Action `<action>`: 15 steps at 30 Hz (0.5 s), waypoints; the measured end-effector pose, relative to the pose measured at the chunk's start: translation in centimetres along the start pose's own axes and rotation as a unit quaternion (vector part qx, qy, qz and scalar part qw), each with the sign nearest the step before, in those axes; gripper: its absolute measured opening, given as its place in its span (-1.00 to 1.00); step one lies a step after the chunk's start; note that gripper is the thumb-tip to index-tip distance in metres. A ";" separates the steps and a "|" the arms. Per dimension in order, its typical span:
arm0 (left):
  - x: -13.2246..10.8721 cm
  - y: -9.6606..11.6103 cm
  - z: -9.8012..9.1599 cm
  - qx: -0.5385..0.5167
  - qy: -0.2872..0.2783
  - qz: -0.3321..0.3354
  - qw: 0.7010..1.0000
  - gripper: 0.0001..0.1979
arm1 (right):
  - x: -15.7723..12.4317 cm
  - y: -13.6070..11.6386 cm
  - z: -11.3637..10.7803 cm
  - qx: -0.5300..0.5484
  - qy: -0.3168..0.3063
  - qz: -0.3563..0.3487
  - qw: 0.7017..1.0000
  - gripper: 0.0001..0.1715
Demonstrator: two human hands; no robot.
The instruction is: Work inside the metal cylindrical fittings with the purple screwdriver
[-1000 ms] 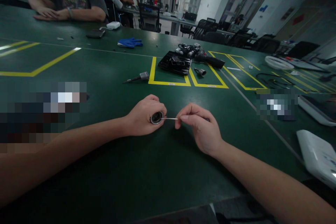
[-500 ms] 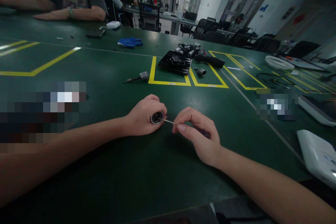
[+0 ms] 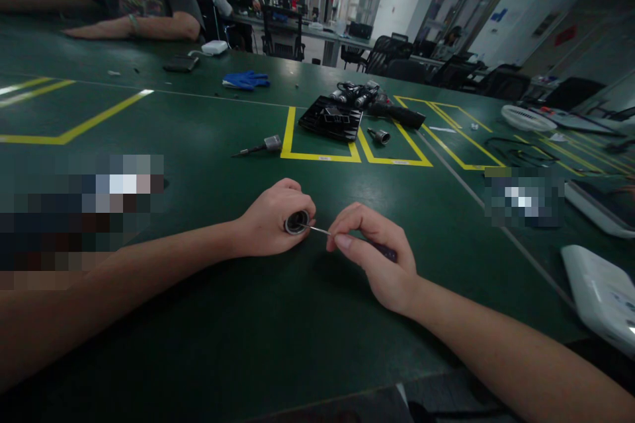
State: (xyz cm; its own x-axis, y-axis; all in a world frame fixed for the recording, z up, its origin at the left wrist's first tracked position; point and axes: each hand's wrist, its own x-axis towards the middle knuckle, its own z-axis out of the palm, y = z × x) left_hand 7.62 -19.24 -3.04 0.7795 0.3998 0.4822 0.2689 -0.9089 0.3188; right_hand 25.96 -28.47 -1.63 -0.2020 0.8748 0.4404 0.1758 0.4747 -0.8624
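My left hand (image 3: 272, 221) is closed around a hollow metal cylinder (image 3: 288, 229), with its round open end turned toward my right hand. Its dark inside shows, but the rest is covered by my fingers. My right hand (image 3: 381, 254) grips a thin screwdriver (image 3: 320, 230) with a dark handle, thumb and forefinger along it. The shaft points left and its tip reaches into the cylinder's opening. What the tip touches inside is too small to tell. Both hands are low over the green table (image 3: 278, 324).
Beyond my hands lie a grey-headed part with a thin dark shaft (image 3: 272, 143), a metal cup-shaped part (image 3: 381, 137), a glossy black flat item (image 3: 330, 120) and bundled cables (image 3: 360, 91). A blue glove (image 3: 247, 80) is farther back. A white device (image 3: 598, 291) sits right. A person's forearm (image 3: 163, 28) rests opposite.
My hands, the cylinder and the screwdriver look nearly unmoved. Across the table, the person's raised arm at the far left has shifted slightly upward.
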 end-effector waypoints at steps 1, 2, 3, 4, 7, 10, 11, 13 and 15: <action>0.0 0.0 0.0 -0.001 -0.001 0.001 1.000 -0.94 | 0.0 0.0 0.0 -0.003 -0.001 -0.003 1.000 -0.86; 0.0 0.0 0.0 -0.001 -0.001 0.000 1.000 -0.94 | 0.0 -0.1 0.0 -0.007 -0.002 -0.009 1.000 -0.86; 0.0 0.0 0.0 0.000 -0.001 -0.002 1.000 -0.94 | -0.1 -0.1 0.0 -0.012 -0.003 -0.016 1.000 -0.86; 0.0 0.0 0.0 0.000 0.000 -0.003 1.000 -0.94 | -0.1 -0.2 0.0 -0.018 -0.006 -0.025 1.000 -0.86; 0.0 0.1 0.0 0.006 0.006 -0.009 1.000 -0.92 | -0.1 -0.4 0.0 -0.034 -0.007 -0.050 0.998 -0.85; 0.0 0.2 0.0 0.010 0.004 0.002 1.000 -0.93 | -0.1 -0.5 -0.1 -0.036 0.001 -0.061 0.998 -0.86; 0.0 0.2 0.0 0.011 0.003 0.007 1.000 -0.93 | -0.1 -0.5 -0.2 -0.034 0.006 -0.059 0.998 -0.86; 0.0 0.2 0.0 0.013 0.004 0.016 1.000 -0.94 | 0.0 -0.3 -0.2 -0.033 0.014 -0.051 0.998 -0.86; 0.0 0.2 0.0 0.011 0.005 0.020 1.000 -0.94 | 0.0 -0.1 -0.3 -0.035 0.015 -0.044 0.998 -0.86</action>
State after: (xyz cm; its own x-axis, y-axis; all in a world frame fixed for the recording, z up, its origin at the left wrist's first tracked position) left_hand 7.68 -19.40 -2.93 0.7843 0.3639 0.5025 0.2496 -0.9266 0.2813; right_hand 26.22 -28.54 -1.46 -0.1916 0.8318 0.5210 0.2258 0.5539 -0.8014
